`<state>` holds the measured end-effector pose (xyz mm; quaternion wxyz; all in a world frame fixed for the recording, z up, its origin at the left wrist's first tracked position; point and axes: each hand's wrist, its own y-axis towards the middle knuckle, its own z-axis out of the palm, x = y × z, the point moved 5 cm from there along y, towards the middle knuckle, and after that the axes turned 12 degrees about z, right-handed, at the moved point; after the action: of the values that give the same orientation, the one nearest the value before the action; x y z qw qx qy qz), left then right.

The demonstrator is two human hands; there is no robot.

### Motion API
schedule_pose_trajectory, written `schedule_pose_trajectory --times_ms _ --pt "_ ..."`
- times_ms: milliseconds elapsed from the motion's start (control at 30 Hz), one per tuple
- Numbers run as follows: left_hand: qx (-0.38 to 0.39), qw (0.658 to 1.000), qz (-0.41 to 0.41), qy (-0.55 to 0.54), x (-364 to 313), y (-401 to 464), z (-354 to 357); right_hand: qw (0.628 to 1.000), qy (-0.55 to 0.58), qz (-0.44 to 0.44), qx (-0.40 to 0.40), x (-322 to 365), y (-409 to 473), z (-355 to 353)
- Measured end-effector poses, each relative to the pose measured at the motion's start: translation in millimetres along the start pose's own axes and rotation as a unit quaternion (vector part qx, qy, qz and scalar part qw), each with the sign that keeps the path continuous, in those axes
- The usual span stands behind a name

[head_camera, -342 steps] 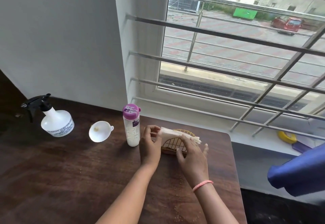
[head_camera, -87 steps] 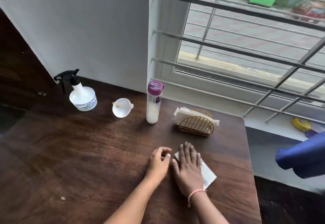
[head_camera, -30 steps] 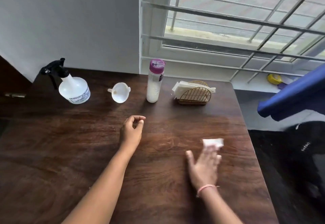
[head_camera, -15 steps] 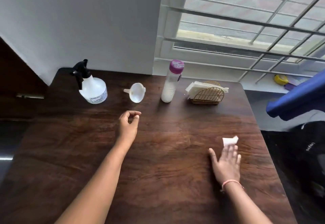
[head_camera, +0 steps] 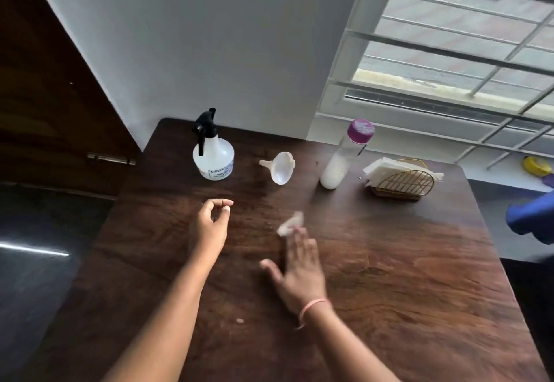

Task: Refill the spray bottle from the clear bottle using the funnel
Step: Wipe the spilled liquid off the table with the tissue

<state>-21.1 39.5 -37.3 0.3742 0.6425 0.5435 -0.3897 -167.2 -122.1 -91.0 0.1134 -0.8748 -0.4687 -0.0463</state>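
a dark wooden table (head_camera: 389,261) carries everything here. the spray bottle (head_camera: 213,153), white with a black trigger head, stands upright near the far left corner. the funnel (head_camera: 281,167) lies on its side just right of it along the far edge, spout pointing left toward the bottle, the two apart. the clear bottle (head_camera: 344,155) with a purple cap stands right of the funnel, white contents low inside it. a gold wire napkin holder (head_camera: 403,182) filled with white napkins sits near the far right corner.

the left hand (head_camera: 209,227) rests near the middle of the table, fingers loosely curled with thumb and forefinger almost meeting, holding nothing. the right hand (head_camera: 299,267) lies flat, fingers straight and together, thumb spread wide, its fingertips pressing a small crumpled white tissue (head_camera: 290,224) against the wood. it is blurred. a pink band (head_camera: 313,306) circles that wrist.
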Motion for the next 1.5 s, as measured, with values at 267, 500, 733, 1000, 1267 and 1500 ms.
schedule_pose_trajectory --times_ms 267,500,733,1000,1267,1500 --pt "-0.047 0.998 -0.023 0.026 28.4 2.4 -58.9 0.986 0.037 0.161 0.01 1.2 42.8 -16.1" --pt "-0.065 0.997 -0.025 0.043 54.6 2.0 -95.2 0.982 0.006 -0.17 0.085 165.6 -3.0 23.5" --pt "0.045 0.998 0.019 0.05 56.7 -0.2 -76.3 0.946 0.229 -0.211 0.089 129.3 -11.6 -1.7" --pt "0.108 0.987 0.018 0.114 54.6 -9.4 -48.3 0.938 0.324 -0.117 0.034 114.0 11.0 -7.8" --pt "0.177 0.956 0.083 0.218 47.3 -18.8 -27.7 0.944 0.304 -0.122 0.032 102.2 23.3 -15.1" --pt "0.172 0.955 0.069 0.233 44.9 -14.8 -25.8 0.952 0.104 -0.255 0.132 103.5 20.1 3.5"
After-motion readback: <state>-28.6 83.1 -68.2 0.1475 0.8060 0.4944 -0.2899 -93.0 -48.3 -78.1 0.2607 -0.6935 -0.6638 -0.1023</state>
